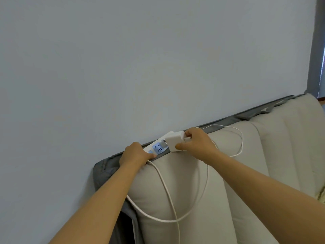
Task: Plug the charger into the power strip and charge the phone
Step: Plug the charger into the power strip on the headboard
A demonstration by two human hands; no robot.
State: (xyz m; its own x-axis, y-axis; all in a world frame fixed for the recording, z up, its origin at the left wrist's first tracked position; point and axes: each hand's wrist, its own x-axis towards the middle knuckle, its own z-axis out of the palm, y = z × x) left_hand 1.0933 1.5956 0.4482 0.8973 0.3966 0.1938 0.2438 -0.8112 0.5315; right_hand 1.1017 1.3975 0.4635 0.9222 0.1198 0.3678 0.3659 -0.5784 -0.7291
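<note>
— What's at centre frame?
— The left hand [135,154] grips the near end of the power strip [158,147] atop the cushion [184,191].
— And rightward?
— The right hand [197,141] pinches the charger [175,140], prongs just beside a socket; its cable [241,138] loops right.

Both arms reach forward; left hand [134,154] curled in a grip, right hand [197,140] pinching.

Soft, even daylight is filling the room; the wall [123,59] is showing a faint gradient, shadows are staying weak, and wide-angle bending is curving the edges.
</note>
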